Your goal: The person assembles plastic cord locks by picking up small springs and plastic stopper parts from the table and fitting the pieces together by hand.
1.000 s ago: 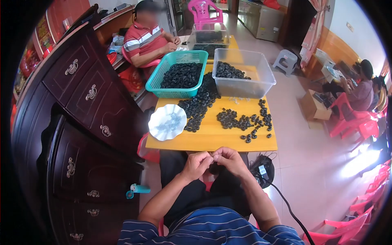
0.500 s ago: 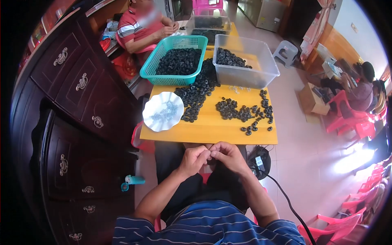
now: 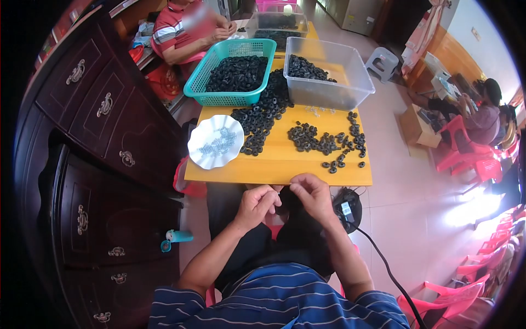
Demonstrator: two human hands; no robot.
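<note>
Grip of left hand (image 3: 256, 207) and right hand (image 3: 312, 197): contents cannot be told; fingertips near yellow table (image 3: 274, 171).

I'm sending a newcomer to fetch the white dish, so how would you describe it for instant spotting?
Find the yellow table. On its near left corner, nearer than the green basket and beside the black rings, sits the dish. Its round white shape, wavy rim and small pale bits inside set it apart from both.
</note>
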